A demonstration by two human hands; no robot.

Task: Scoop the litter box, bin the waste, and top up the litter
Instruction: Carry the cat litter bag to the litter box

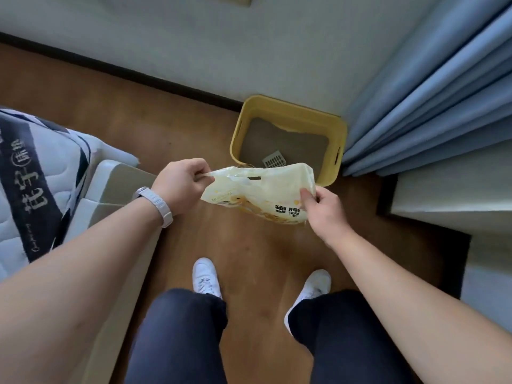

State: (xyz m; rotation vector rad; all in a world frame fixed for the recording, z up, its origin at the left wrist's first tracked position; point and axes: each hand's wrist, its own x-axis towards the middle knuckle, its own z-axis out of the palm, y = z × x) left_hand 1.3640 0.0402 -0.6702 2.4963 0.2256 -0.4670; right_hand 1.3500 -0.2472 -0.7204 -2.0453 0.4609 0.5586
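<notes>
**Litter bag in the air, box sitting in the corner**

Litter bag [257,189], pale yellow plastic with black characters and a handle slot, is hanging slack in the air, pinched at both ends, just in front of the box. Yellow litter box [293,106] is sitting on the floor against the wall, holding uneven grey litter [277,142]. White slotted scoop [274,162] is lying on the litter near the front wall.

The litter box [293,112] at upper centre is mustard yellow, its litter [277,139] grey-brown, the slotted scoop [274,161] pale grey. The litter bag [257,192] is cream with black characters and golden print. At the upper right, the curtain [429,92] is blue. The floor [249,259] is brown wood. At left, the white quilted mattress [25,173] has a navy band.
</notes>
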